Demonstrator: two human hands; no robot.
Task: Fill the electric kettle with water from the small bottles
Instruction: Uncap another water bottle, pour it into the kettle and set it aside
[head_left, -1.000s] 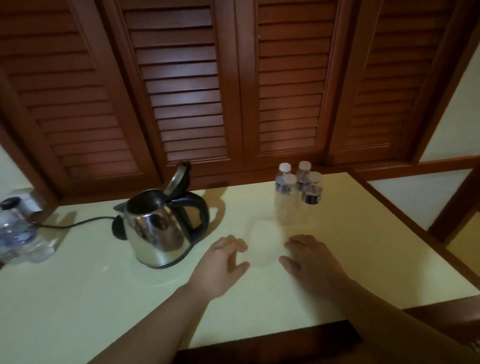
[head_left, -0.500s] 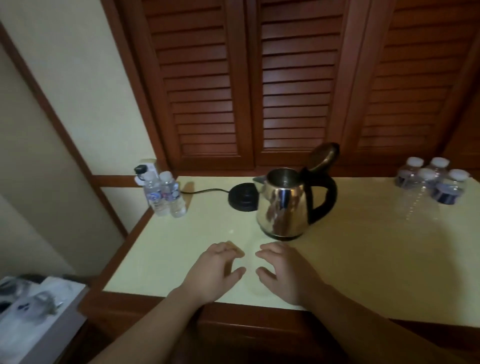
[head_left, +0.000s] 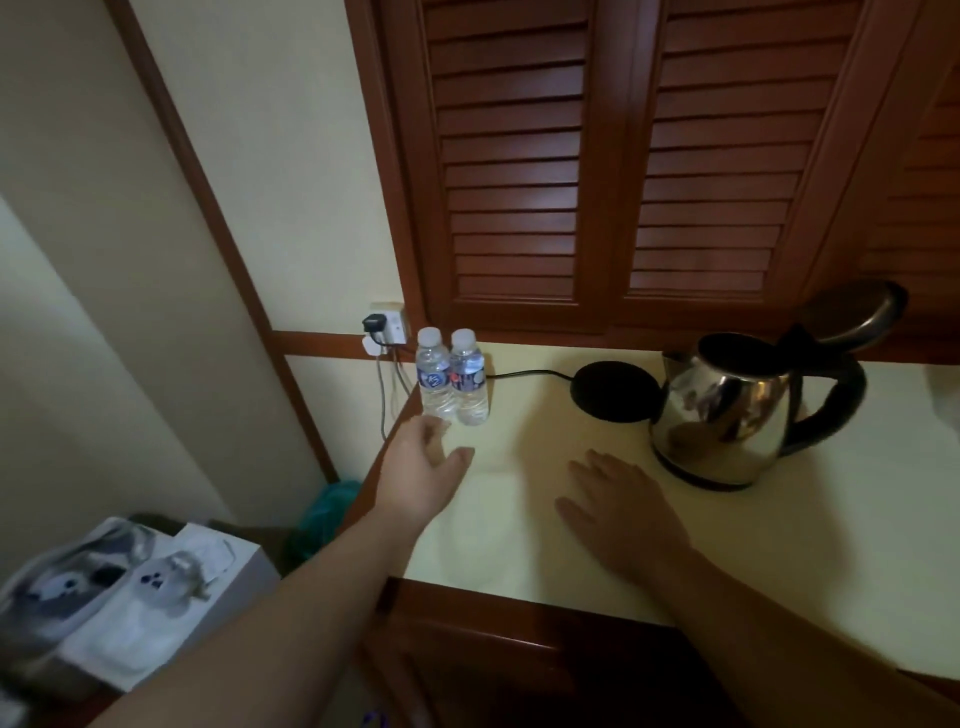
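Note:
Two small capped water bottles (head_left: 451, 375) stand side by side at the table's back left corner. My left hand (head_left: 422, 472) is stretched out just in front of them, fingers apart, holding nothing. The steel electric kettle (head_left: 727, 413) stands on the right with its lid (head_left: 852, 310) tipped open and its black handle pointing right. Its round black base (head_left: 615, 390) lies beside it on the left, apart from it. My right hand (head_left: 621, 506) rests flat on the pale yellow table (head_left: 779, 561), in front of the kettle.
A black cord runs from the base to a wall socket (head_left: 385, 328) behind the bottles. Brown louvred doors (head_left: 602, 171) back the table. Left of the table, lower down, lie a white box (head_left: 124, 597) and a teal bag (head_left: 324, 514).
The view has swung left, so the right-hand group of bottles is out of frame. My left hand has reached forward to the two bottles; my right hand stays flat on the table.

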